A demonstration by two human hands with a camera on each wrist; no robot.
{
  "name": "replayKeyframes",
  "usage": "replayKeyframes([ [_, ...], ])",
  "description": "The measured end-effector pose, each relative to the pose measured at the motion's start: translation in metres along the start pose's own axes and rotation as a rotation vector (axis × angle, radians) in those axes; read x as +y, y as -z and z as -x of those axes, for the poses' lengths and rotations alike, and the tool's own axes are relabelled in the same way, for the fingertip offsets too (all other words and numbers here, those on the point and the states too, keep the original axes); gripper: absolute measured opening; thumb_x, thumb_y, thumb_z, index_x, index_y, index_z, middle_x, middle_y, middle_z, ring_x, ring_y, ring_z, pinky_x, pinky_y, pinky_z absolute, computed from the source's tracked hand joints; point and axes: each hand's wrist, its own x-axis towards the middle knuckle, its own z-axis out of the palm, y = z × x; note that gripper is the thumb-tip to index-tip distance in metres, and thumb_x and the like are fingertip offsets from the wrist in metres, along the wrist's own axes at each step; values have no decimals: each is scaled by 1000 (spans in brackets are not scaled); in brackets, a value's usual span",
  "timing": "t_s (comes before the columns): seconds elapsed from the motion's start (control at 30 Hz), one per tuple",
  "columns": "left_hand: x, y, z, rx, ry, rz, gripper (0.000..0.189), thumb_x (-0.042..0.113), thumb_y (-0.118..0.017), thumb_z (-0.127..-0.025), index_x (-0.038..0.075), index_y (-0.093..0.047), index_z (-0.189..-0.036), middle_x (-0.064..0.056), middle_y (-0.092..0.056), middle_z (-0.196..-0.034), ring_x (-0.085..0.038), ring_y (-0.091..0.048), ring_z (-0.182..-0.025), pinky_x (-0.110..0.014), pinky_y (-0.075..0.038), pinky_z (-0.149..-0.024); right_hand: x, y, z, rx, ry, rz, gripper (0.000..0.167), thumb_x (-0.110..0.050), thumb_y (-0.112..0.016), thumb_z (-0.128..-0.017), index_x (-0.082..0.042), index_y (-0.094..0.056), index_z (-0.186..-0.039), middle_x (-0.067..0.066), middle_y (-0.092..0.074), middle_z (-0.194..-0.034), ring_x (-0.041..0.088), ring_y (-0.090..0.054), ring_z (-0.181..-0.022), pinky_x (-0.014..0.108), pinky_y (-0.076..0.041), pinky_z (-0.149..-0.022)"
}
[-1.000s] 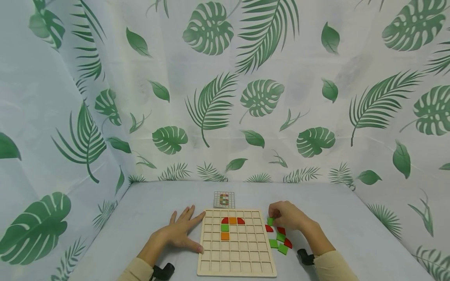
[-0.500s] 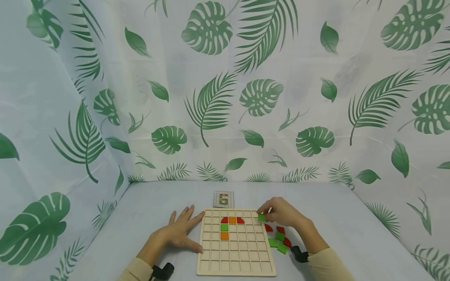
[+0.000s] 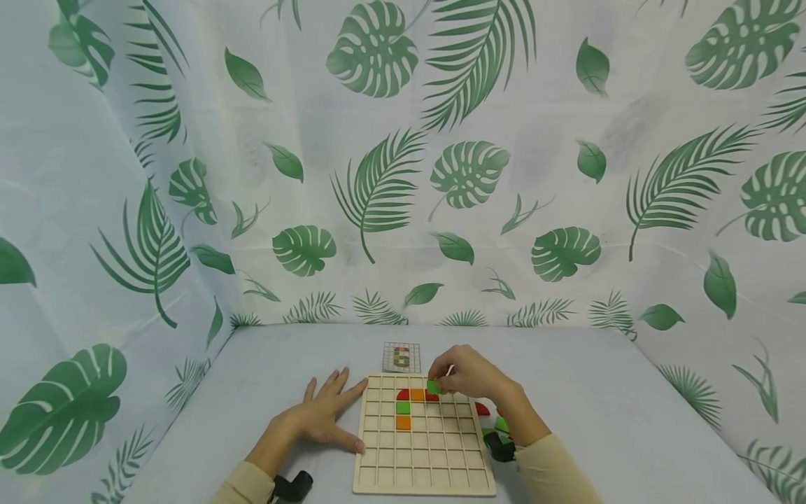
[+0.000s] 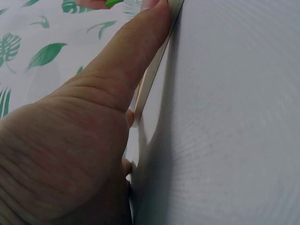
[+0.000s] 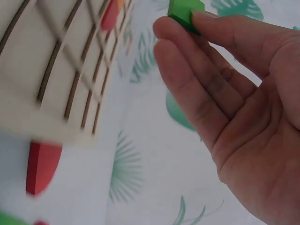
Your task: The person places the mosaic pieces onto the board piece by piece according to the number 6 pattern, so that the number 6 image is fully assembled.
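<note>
A wooden grid board (image 3: pixel 434 462) lies on the table. Set in its squares are a red quarter-round tile (image 3: pixel 403 395), an orange tile (image 3: pixel 417 395), another red tile (image 3: pixel 432 396), a green tile (image 3: pixel 403 407) and a second orange tile (image 3: pixel 403 423). My right hand (image 3: pixel 471 371) pinches a green square tile (image 5: pixel 185 11) between thumb and fingers, over the board's far part by the second red tile. My left hand (image 3: pixel 320 420) rests with spread fingers at the board's left edge, its thumb (image 4: pixel 136 42) touching the rim.
Behind the board lies a small pattern card (image 3: pixel 401 358) printed with a coloured figure on a grid. Loose red and green tiles lie right of the board, among them a red quarter-round (image 5: pixel 43 166); my right forearm partly covers them. Leaf-printed cloth (image 3: pixel 390 210) hangs around the table.
From the loose tiles on the right, my right hand has lifted the green tile and carried it left across the board's far edge. The left hand stays in place.
</note>
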Motion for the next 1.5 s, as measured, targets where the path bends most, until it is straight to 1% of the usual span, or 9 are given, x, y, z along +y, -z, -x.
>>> replayKeyframes([
  [0.17, 0, 0, 0, 1, -1, -5, 123, 80, -80, -67, 31, -26, -166, -22, -5, -175, -43, -2, -162, -77, 5, -122, -10, -11, -8, -69, 45, -15, 20, 1, -68, -96, -1, -79, -112, 10, -76, -84, 27, -72, -69, 26, -60, -62],
  [0.23, 1, 0, 0, 1, -2, -5, 123, 79, -81, -67, 31, -27, -166, -22, -5, -175, -43, -2, -162, -77, 4, -122, -11, -14, -9, -91, 60, -17, 22, 3, -67, -95, 0, -79, -113, 10, -77, -82, 25, -72, -66, 26, -59, -61],
  [0.33, 1, 1, 0, -1, -2, -5, 123, 79, -81, -67, 31, -27, -166, -22, -5, -174, -43, -2, -162, -77, 4, -122, -12, -19, -10, -104, 59, 13, 26, 6, -65, -92, -1, -80, -111, 10, -78, -79, 19, -70, -62, 24, -57, -58],
  [0.47, 1, 1, 0, -3, -2, 4, 123, 78, -81, -67, 30, -27, -166, -22, -5, -174, -43, -2, -162, -77, 5, -122, -13, -24, -10, -112, 23, 44, 28, 6, -64, -90, -4, -81, -109, 7, -78, -79, 16, -70, -61, 22, -55, -58],
  [0.73, 1, 0, 0, 1, -1, -2, 123, 79, -81, -67, 31, -27, -166, -22, -5, -175, -43, -2, -162, -77, 5, -122, -15, -33, -12, -146, -5, 74, 17, 3, -76, -88, -8, -83, -99, 1, -76, -74, 16, -69, -58, 22, -54, -54],
  [0.87, 1, 0, 0, 0, 1, 0, 123, 78, -81, -67, 31, -27, -166, -23, -5, -174, -44, -2, -162, -77, 5, -121, -16, -36, -11, -160, -24, 88, 15, 1, -78, -87, -9, -83, -97, -2, -75, -71, 13, -68, -57, 21, -53, -57],
  [1.0, 1, 1, 0, -5, 5, 1, 123, 79, -81, -67, 30, -27, -166, -22, -5, -174, -43, -1, -162, -77, 5, -122, -16, -37, -11, -171, -25, 110, 13, 0, -79, -87, -10, -81, -95, -4, -73, -69, 15, -69, -57, 21, -54, -61],
  [1.23, 1, 0, 0, 2, 1, 0, 123, 78, -82, -67, 30, -28, -166, -23, -6, -174, -44, -2, -162, -77, 5, -121, -19, -39, -10, -174, -8, 119, 11, 0, -79, -87, -11, -79, -88, -4, -72, -68, 18, -69, -55, 21, -53, -61],
  [1.5, 2, 1, 1, 1, -4, 4, 122, 78, -81, -67, 30, -28, -166, -24, -6, -174, -44, -2, -162, -78, 6, -121, -19, -40, -10, -170, -10, 119, 13, 0, -80, -86, -13, -79, -84, -8, -73, -76, 3, -62, -60, 21, -53, -64],
])
